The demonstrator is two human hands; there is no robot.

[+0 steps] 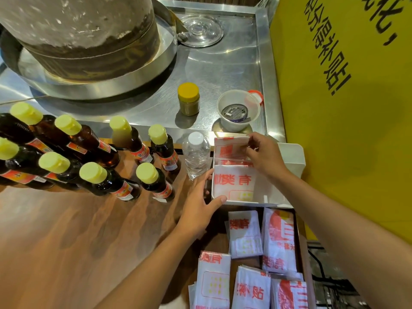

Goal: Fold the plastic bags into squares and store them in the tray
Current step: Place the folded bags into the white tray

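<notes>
A large grey stone mill (89,30) sits in a round steel basin (116,83) on a steel counter (223,70) at the far side, and a yellow board (347,130) printed with black characters fills the right. Nearer the viewer lies a brown wooden tabletop (66,230). On its far left stand dark sauce bottles (93,157) with pale yellow caps, and just right of them a clear water bottle (196,156) with a white cap. At the right edge of the tabletop sits a white tray (287,157). The left hand (200,202) rests against the tray's near left corner — fingers mostly straight along the left wall, thumb hooked over the near rim. The right hand (265,153) reaches over the tray and pinches the top edge of a folded plastic bag (229,147) (white with red print), held upright at the far end of the tray. Another folded bag (234,182) stands in the tray nearer the viewer. On the table in front of the tray lie more white-and-red bags (249,259), some overlapping. On the steel counter beyond the tray stand a small jar (188,99) with a yellow lid, a clear plastic cup (238,110) holding a dark round object, and further back a glass lid (200,30).
</notes>
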